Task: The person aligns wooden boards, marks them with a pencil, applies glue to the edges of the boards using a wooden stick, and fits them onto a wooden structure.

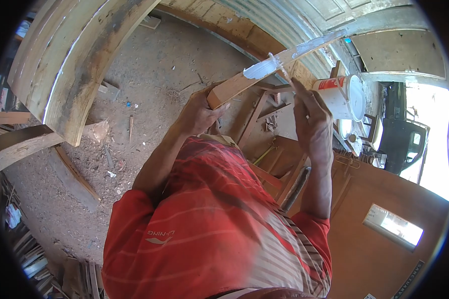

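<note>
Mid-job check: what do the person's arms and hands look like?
The left hand and right hand are bare, without gloves; no watch or wristband shows. Both forearms are uncovered below short red fabric sleeves.

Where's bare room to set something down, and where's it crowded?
Barest is the brown dirt floor between the curved, pale wooden panel and the long wooden strip smeared with pale paste. Lower down, thin wood scraps litter it. Crowded: beside the right hand, around the white plastic bucket with red label, and at lower left, among wooden offcuts.
</note>
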Available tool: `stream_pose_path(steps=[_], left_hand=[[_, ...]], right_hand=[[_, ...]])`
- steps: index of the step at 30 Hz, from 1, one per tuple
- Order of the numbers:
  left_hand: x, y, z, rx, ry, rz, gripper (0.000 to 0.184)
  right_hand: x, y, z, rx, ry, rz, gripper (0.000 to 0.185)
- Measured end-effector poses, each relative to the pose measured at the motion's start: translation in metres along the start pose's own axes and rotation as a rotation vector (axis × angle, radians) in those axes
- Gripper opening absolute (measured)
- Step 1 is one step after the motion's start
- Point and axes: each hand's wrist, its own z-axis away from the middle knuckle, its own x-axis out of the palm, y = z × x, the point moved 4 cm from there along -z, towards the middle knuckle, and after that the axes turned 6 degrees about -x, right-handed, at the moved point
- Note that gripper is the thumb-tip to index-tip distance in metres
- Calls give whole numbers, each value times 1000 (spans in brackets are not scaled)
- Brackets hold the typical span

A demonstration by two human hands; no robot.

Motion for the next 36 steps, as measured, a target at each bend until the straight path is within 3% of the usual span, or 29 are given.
stream_pose_path(steps=[7,13,16,19,22,28,31,36], left_hand=[[-1,0,1,17,27,-26,43],[-1,-6,0,37,19,-29,39],[1,-4,1,57,17,12,39],[0,1,3,25,-24,31,42],[0,5,5,28,-5,-4,43],[1,5,3,66,-13,-1,42],[-2,6,2,47,-41,-31,41],[-3,7,3,36,-27,-22,38]], right_hand=[[28,-33,27,-193,-72,-26,49],[22,-31,24,-15,8,-3,44],[30,-52,34,-212,-32,-35,46],[25,-55,32,-142,-26,28,47],[28,-56,37,-242,-35,130,56],[28,-52,40,-146,-2,61,50],[30,-57,46,-200,-80,-73,48],[28,-62,39,-177,-23,138,56]])
